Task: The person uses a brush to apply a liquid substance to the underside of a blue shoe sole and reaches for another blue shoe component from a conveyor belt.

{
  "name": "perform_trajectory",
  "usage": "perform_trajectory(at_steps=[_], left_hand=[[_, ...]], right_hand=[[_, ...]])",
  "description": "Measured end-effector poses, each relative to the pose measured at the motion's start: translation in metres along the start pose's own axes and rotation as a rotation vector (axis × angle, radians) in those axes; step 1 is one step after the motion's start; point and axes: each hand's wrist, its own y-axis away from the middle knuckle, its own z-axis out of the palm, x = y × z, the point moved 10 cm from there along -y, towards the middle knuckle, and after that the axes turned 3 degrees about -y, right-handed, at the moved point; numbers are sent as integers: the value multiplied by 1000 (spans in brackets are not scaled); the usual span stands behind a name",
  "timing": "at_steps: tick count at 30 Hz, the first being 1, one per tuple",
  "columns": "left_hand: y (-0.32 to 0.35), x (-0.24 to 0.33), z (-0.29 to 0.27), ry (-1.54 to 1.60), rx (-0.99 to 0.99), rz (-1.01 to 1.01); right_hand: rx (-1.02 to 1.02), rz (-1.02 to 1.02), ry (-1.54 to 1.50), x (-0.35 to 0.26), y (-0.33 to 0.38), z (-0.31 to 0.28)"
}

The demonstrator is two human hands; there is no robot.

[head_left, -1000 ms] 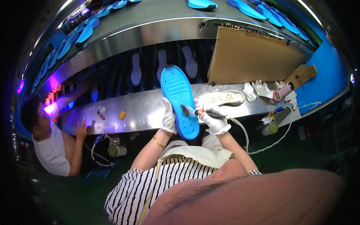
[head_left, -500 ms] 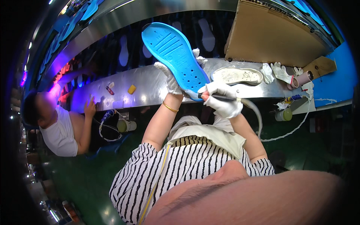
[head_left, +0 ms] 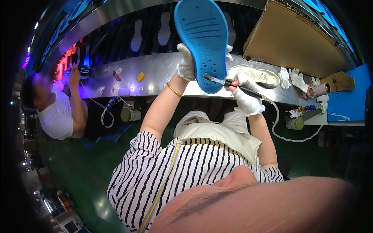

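Blue sole (head_left: pixel 202 42) raised above the steel tabletop (head_left: pixel 155 75), gripped at its edge by gloved left hand (head_left: pixel 185 64); gloved right hand (head_left: pixel 244 87) pinching brush (head_left: pixel 229 83), tip on sole's heel; brown cardboard sheet (head_left: pixel 299 39) leaning right.

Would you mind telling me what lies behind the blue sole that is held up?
Behind the blue sole the left hand grips its edge, and a dark belt carrying pale soles runs past. The fingers behind the sole and that part of the belt are covered.
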Motion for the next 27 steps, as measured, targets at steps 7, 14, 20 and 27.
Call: perform_trajectory(at_steps=[7,14,20,27], left_hand=[[5,-15,-21,-285,99,-267],[1,-23,-30,-366,209,-531],[1,-31,-36,-595,281,-689],[0,-36,-43,-621,252,-715]], right_hand=[[-295,396,231,19,-2,24],[-325,-122,599,-22,-18,41],[-457,159,467,-9,-21,48],[-360,53,627,-9,-21,41]])
